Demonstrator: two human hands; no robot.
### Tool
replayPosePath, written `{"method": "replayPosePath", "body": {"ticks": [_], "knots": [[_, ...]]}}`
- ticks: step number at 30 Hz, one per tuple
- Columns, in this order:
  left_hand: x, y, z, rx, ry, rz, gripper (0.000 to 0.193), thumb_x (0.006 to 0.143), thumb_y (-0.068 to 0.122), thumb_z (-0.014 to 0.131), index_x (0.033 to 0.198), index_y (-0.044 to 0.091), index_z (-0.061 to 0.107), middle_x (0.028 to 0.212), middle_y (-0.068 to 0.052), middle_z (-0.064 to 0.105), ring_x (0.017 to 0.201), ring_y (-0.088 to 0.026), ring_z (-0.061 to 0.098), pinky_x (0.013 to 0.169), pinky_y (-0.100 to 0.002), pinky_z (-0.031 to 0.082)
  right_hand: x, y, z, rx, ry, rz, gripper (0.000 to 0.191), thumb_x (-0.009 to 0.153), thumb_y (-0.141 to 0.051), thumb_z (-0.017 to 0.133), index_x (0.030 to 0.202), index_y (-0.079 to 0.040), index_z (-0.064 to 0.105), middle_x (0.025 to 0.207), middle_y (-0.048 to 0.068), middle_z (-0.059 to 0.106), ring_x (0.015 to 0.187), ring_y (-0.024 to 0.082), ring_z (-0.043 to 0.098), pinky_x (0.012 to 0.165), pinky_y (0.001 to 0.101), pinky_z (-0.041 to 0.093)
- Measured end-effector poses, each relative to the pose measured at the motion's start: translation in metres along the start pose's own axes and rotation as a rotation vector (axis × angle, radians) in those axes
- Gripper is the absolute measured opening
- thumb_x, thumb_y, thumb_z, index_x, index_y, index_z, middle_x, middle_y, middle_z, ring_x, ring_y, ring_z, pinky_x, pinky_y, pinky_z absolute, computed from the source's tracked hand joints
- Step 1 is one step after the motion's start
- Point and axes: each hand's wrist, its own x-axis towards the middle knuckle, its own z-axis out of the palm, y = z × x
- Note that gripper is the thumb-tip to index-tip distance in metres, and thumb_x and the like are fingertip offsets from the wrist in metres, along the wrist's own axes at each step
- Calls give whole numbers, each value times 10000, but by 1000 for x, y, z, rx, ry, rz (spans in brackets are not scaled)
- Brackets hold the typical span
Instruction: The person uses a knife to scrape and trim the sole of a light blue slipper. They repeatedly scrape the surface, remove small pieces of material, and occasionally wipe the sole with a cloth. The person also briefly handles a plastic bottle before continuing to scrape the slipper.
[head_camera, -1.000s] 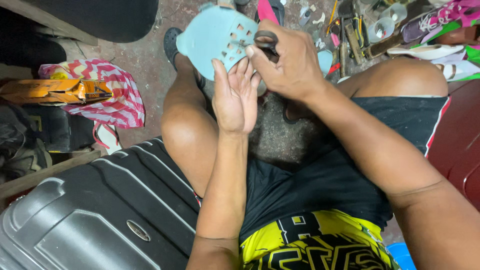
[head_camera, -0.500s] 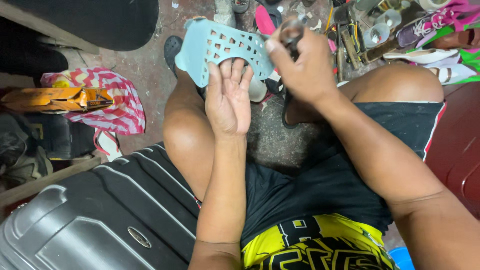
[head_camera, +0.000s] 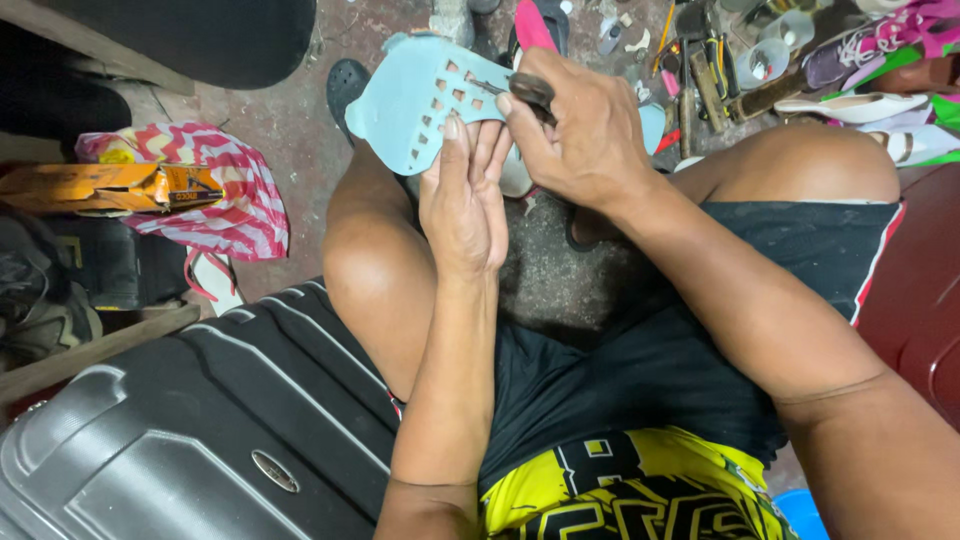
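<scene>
I hold a pale blue perforated rubber sandal (head_camera: 415, 105) above my knees. My left hand (head_camera: 465, 200) supports it from underneath, fingers pressed flat against its side. My right hand (head_camera: 580, 125) is closed around a dark-handled tool (head_camera: 530, 90) whose thin metal tip pokes into the sandal near its square holes. The sandal's far end is hidden behind my right hand.
A dark hard-shell suitcase (head_camera: 180, 430) lies at the lower left. A red-and-white striped bag (head_camera: 225, 195) with an orange box (head_camera: 105, 185) sits to the left. Tools, small pots and shoes (head_camera: 860, 60) clutter the floor at the top right. A dark red surface (head_camera: 925, 290) borders the right.
The sandal and both hands have shifted slightly up and right in view. My right hand has pushed the tool's tip further into the sandal's side.
</scene>
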Motion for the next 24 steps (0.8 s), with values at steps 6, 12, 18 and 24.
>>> {"method": "replayPosePath", "body": {"ticks": [6,12,18,24], "knots": [[1,0,-1,-24,2,-30,496,1131,312,524,1449,-63,457,1407,-180,561,1379,-289,521,1245,-498,354,1,7,-2,204,-22,1,204,1057,-156,708,955,-22,593,844,117,635,740,271,643,724,367,510],[2,-4,2,-47,44,-18,586,1115,419,523,1449,-60,477,1387,-163,589,1389,-289,512,1246,-504,317,-3,-1,2,140,90,96,187,1071,-135,704,992,-22,578,820,115,620,718,246,627,703,368,499],[-2,-6,4,5,-8,-55,560,1139,408,520,1459,-50,477,1356,-157,586,1327,-255,521,1255,-475,331,-4,-8,10,-14,128,14,215,1072,-128,692,966,-16,542,871,161,601,760,345,617,682,402,457],[-2,-4,3,31,50,-73,527,1109,368,542,1456,-25,486,1353,-119,591,1244,-194,542,1129,-412,403,2,-6,3,98,102,37,204,1065,-137,692,977,-24,548,773,129,584,652,281,600,682,382,482]]}}
